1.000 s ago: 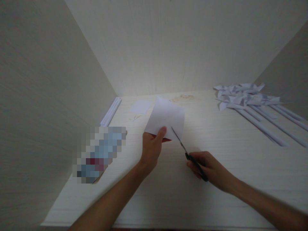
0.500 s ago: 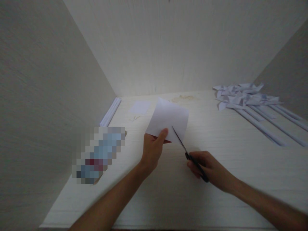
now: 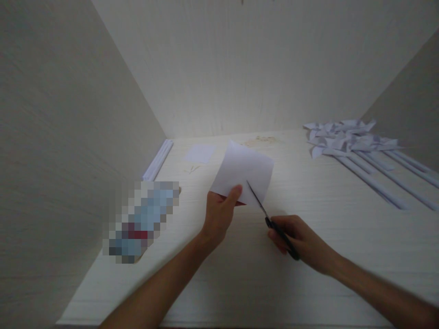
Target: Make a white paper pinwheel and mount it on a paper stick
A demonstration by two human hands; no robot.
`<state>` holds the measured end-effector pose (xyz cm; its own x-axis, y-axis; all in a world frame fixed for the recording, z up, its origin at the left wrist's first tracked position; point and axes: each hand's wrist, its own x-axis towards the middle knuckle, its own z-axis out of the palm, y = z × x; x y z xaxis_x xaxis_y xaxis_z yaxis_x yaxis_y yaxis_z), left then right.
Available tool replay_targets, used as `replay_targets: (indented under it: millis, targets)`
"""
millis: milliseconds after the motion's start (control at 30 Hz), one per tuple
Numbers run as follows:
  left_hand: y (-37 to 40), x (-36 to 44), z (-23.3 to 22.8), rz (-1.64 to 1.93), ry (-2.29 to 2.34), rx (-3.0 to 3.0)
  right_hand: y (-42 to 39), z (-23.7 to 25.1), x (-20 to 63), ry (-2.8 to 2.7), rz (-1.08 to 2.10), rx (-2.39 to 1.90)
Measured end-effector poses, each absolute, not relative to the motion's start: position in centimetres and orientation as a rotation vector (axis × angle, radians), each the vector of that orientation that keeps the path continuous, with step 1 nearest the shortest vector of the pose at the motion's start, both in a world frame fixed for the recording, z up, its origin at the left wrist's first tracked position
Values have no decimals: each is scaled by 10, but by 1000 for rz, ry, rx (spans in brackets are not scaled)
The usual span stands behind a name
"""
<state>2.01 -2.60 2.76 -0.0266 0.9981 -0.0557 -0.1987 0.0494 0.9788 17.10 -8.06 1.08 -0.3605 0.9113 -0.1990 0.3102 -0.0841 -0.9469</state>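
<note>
— Well, holding what? Where?
— Left hand (image 3: 219, 212) pinched on the near edge of a white paper square (image 3: 244, 172), lifted above the middle of the surface (image 3: 308, 256). Right hand (image 3: 298, 240) closed around scissors (image 3: 270, 219), blades entering that near edge.
— Handling?
— Probably light, floppy, easily creased or torn. Best gripped close beside the cut line, thumb on top.
— Nearby?
— Paper pinwheels (image 3: 346, 137) far right, well apart.

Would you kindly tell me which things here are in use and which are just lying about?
In use: paper in left hand; scissors in right hand.

Lying about: pinwheels, white sticks, small paper square, blurred item.
</note>
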Motion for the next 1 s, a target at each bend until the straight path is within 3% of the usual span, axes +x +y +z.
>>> replay_targets:
  millis: [1000]
  targets:
    - [-25, 19, 29, 1279, 1111, 1013, -80, 9, 171, -1624, 1466, -1366]
